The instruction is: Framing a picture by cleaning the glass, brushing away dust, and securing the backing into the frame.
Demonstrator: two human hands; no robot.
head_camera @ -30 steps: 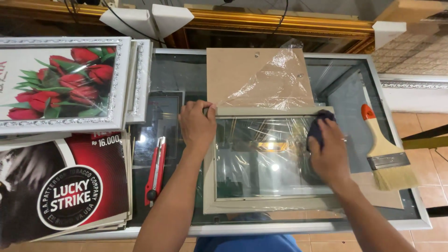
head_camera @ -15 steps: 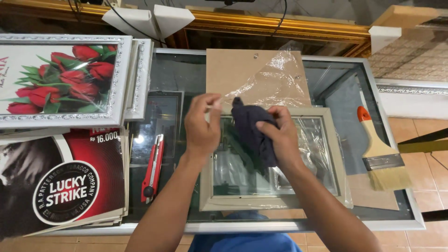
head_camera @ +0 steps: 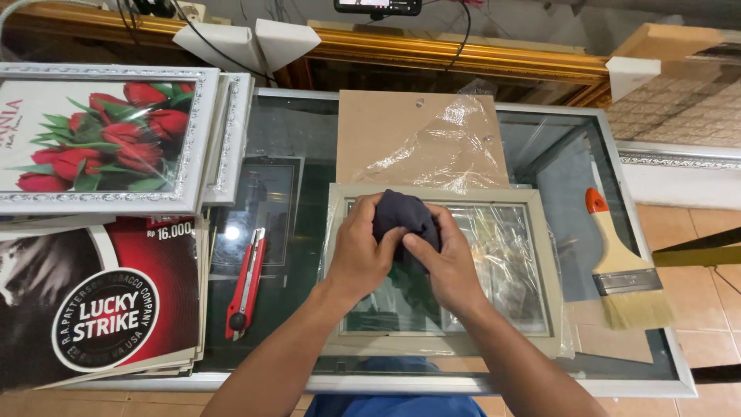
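Note:
A pale grey picture frame (head_camera: 546,262) with a glass pane lies flat on the glass-topped counter (head_camera: 293,139). Over the pane's upper left part, both of my hands hold a bunched dark blue cloth (head_camera: 403,213). My left hand (head_camera: 361,255) grips it from the left and my right hand (head_camera: 446,262) from the right, fingers wrapped around it. Behind the frame lies a brown backing board (head_camera: 386,131) with crinkled clear plastic film (head_camera: 444,154) on it.
A red utility knife (head_camera: 247,282) lies left of the frame. A paintbrush (head_camera: 621,266) with an orange-tipped handle lies at the right. Stacked framed rose pictures (head_camera: 100,135) and a red and black poster (head_camera: 100,309) cover the left side. Gold moulding runs along the back.
My right hand brought the cloth from the frame's right edge to the middle. My left hand left the frame's corner and joined it on the cloth.

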